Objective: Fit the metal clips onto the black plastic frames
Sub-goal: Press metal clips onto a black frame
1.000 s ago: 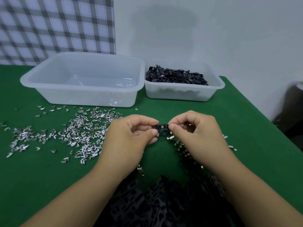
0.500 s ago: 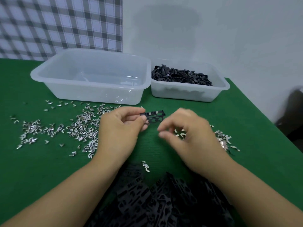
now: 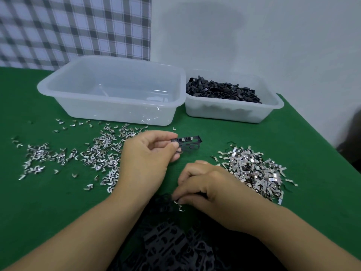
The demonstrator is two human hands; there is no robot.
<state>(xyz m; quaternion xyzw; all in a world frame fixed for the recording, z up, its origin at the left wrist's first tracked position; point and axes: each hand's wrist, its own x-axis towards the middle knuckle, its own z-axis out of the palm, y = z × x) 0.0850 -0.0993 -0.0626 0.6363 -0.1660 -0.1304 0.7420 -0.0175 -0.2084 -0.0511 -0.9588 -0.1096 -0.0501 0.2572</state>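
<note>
My left hand (image 3: pixel 148 159) pinches a black plastic frame (image 3: pixel 188 143) by its left end and holds it above the green table; bright metal shows along the frame's top edge. My right hand (image 3: pixel 207 190) is lower and nearer to me, fingers curled down onto a few small metal clips (image 3: pixel 180 206) at the edge of a heap of black frames (image 3: pixel 172 245). Loose V-shaped metal clips (image 3: pixel 101 153) are scattered to the left. A denser pile of flat metal clips (image 3: pixel 256 171) lies to the right.
A large translucent tub (image 3: pixel 111 90) stands at the back with a few clips inside. Beside it on the right, a smaller tub (image 3: pixel 230 112) holds many black parts. The green table (image 3: pixel 48 202) ends at the right near a white wall.
Both hands held the frame together; then my right hand let go and dropped toward me to the clips by the black heap. My left hand kept the frame and lifted it slightly.
</note>
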